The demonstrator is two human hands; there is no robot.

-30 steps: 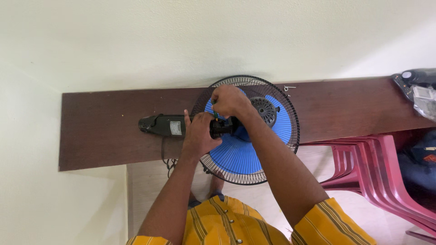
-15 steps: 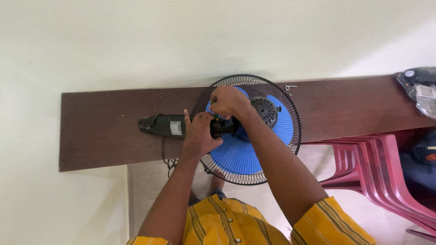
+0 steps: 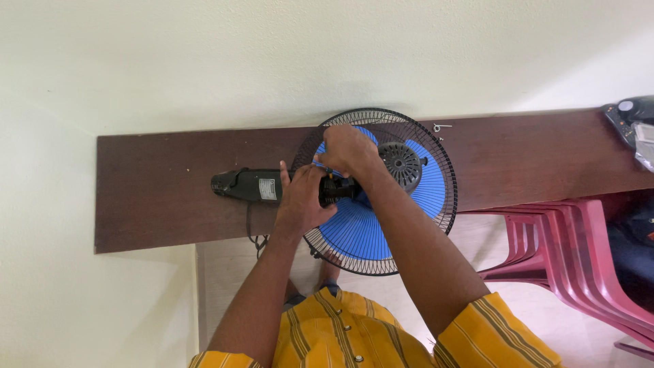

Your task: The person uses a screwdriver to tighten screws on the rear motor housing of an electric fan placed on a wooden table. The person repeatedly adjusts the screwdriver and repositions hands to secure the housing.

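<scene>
Hands at frame centre: left hand (image 3: pixel 303 197) wrapped around black plastic fan neck (image 3: pixel 337 191), right hand (image 3: pixel 349 151) pinching it, over round blue-bladed wire-caged fan (image 3: pixel 381 225).

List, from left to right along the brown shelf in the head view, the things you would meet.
Black fan neck → left hand → right hand → fan motor housing → small metal clip → grey device at the far right edge.
</scene>
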